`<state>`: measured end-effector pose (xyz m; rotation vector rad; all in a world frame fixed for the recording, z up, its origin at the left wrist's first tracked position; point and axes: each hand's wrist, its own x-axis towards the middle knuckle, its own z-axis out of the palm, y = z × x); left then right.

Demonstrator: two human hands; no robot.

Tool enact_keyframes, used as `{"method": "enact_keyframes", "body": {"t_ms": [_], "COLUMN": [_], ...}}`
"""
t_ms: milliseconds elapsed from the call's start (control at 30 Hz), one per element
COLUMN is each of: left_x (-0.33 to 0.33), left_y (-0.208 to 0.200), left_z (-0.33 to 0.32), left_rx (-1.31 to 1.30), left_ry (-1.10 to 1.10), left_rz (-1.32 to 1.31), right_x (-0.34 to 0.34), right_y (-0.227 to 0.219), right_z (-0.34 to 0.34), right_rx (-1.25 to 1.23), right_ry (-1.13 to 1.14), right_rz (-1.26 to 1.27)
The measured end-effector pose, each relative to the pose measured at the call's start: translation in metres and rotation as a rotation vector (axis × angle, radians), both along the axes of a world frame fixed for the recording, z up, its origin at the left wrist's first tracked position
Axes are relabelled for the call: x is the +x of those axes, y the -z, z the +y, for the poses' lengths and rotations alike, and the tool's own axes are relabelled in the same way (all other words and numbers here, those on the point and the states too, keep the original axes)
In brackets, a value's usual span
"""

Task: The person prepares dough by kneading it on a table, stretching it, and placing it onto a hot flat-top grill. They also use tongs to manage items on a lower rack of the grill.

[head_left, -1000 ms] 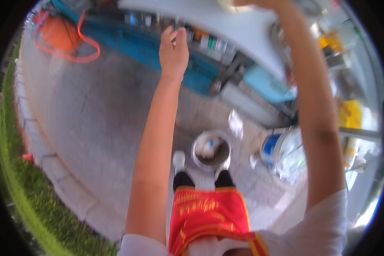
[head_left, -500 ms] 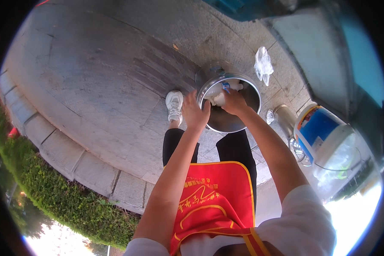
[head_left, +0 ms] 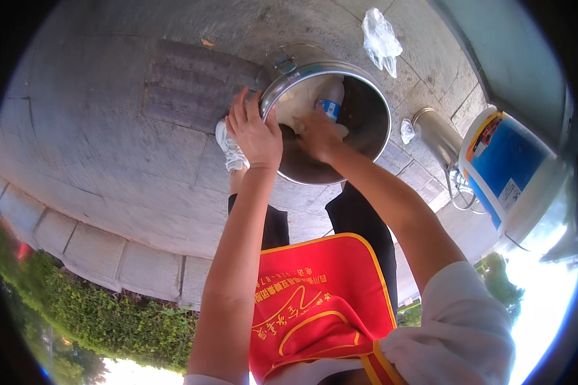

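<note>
A round steel pot (head_left: 327, 66) tilts toward me, its mouth facing up. Inside lie a clear plastic bottle (head_left: 328, 106) with a blue label and a pale, whitish mass (head_left: 295, 102). My right hand (head_left: 318, 138) reaches into the pot beside the bottle, its fingers curled against the pale stuff and partly hidden. What it holds, if anything, does not show clearly. My left hand (head_left: 255, 133) rests against the pot's left rim, fingers stretched and somewhat apart, thumb near the inner side of the rim.
A crumpled clear plastic bag (head_left: 380, 42) lies on the paving beyond the pot. To the right are a steel cylinder (head_left: 438, 135) lying on its side and a white bucket (head_left: 507, 163) with a blue label. A stone kerb (head_left: 96, 250) and hedge (head_left: 109, 308) run along the left.
The view has shifted, and the pot appears larger and higher in it. My left hand has come against the rim. My right hand stays inside, with the bottle now showing above its fingers.
</note>
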<state>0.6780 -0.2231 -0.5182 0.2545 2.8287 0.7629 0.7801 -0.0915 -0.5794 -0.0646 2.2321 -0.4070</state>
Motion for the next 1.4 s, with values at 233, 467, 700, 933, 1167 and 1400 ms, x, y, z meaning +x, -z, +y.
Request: {"method": "enact_keyframes", "body": {"t_ms": [233, 467, 700, 933, 1167, 1400], "left_x": [0.042, 0.011, 0.018, 0.010, 0.011, 0.012], "left_y": [-0.051, 0.056, 0.151, 0.163, 0.102, 0.033], "left_z": [0.021, 0.074, 0.080, 0.062, 0.049, 0.043], "left_rx": [0.483, 0.677, 1.270, 1.246, 1.119, 0.886], "left_ry": [0.236, -1.394, -1.278, -1.262, -1.271, -0.870], "left_rz": [-0.215, -0.947, -0.946, -0.984, -0.898, -0.802], "right_x": [-0.063, -0.098, -0.095, -0.070, -0.036, -0.045], "right_y": [0.029, 0.077, 0.127, 0.126, 0.047, -0.009], "right_z": [0.038, 0.081, 0.089, 0.091, 0.073, 0.049], "right_rx": [0.028, -0.536, -0.432, -0.503, -0.754, -1.039], "right_ry": [0.652, 0.881, 0.944, 1.236, 1.770, 2.073], "right_rz": [0.076, -0.191, -0.255, -0.158, 0.059, 0.181]}}
